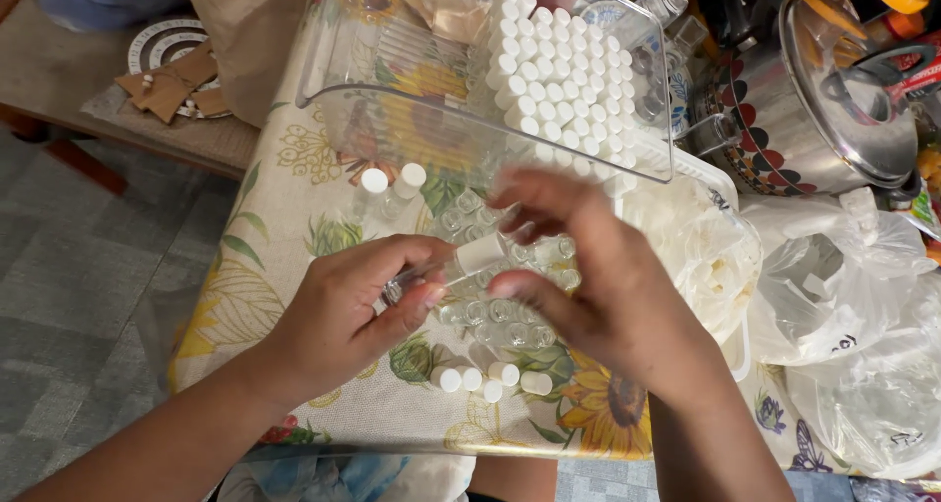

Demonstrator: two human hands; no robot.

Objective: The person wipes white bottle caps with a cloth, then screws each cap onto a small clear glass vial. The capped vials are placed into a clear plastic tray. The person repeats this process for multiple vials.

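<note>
The worktop [294, 218] wears a cloth printed with sunflowers and green leaves. On it lie a cluster of small clear glass vials [500, 316], four loose white caps [490, 376] near the front edge, two white-capped vials [387, 190] standing farther back, and a clear plastic box [392, 71] packed with rows of white-capped vials. At the right sit clear plastic bags [843, 296] and a steel pot [814, 110] with a lid.

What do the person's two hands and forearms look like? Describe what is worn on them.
Both are bare: the left hand and right hand show no gloves, rings or watch, and both forearms are uncovered to the frame's bottom edge, with no sleeves in view. The right hand's fingers are blurred.
</note>
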